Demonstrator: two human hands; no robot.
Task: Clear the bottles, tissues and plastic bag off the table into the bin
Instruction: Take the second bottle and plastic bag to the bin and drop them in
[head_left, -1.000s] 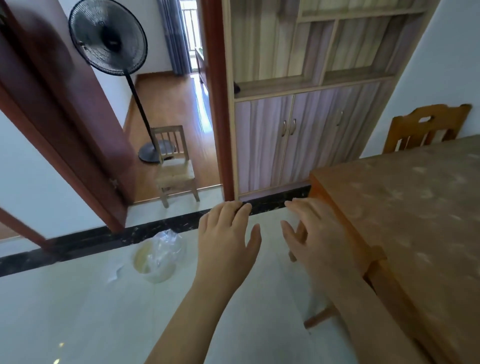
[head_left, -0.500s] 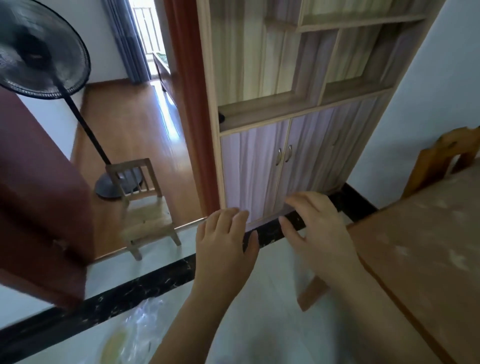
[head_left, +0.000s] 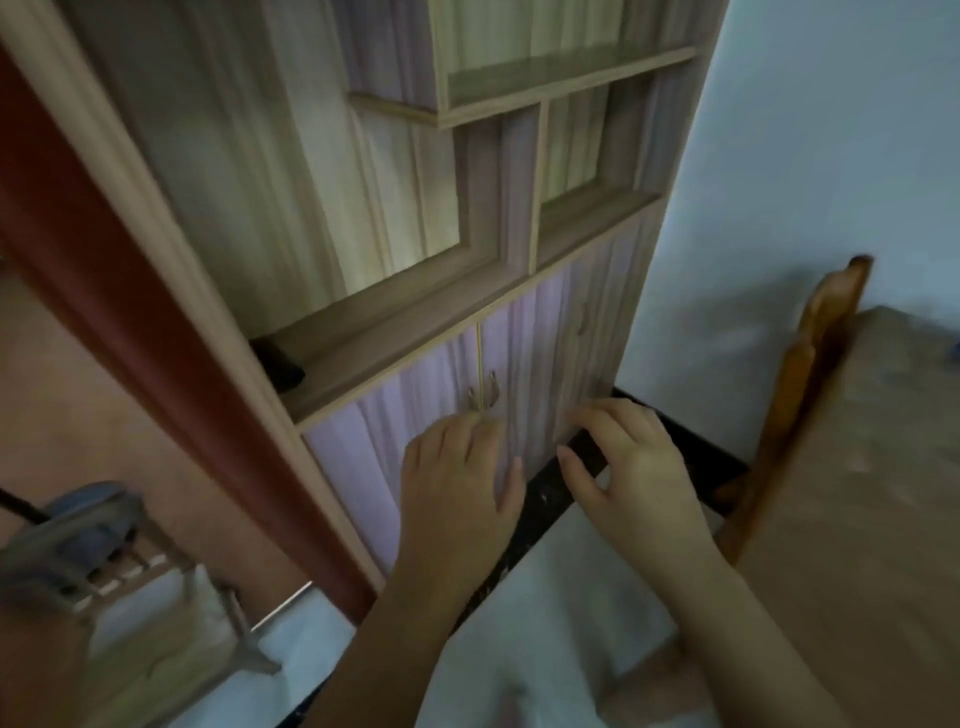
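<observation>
- A person's left hand (head_left: 457, 483) and right hand (head_left: 634, 467) hover side by side, palms down, in front of a wooden cabinet (head_left: 415, 234). Both hold nothing, fingers loosely spread and lightly bent, and the two hands are close but not touching.
- The table (head_left: 872, 493), a mottled wooden top, fills the right edge of the view, just beside the right forearm. A small bluish speck at its far right edge is too blurred to identify.
- A wooden chair (head_left: 810, 374) stands at the table's far end, near the pale wall.
- The cabinet's two lower doors meet at a pair of handles (head_left: 483, 397) just beyond the left fingertips. A small dark object (head_left: 278, 358) sits on the open shelf above.
- A black floor strip (head_left: 545, 499) crosses beneath the hands, with pale tile (head_left: 545, 597) on the near side.
- At left, a red-brown door frame (head_left: 130, 312) borders the cabinet. A low wooden chair (head_left: 130, 571) and a round fan base (head_left: 88, 514) sit in the lower left corner.
</observation>
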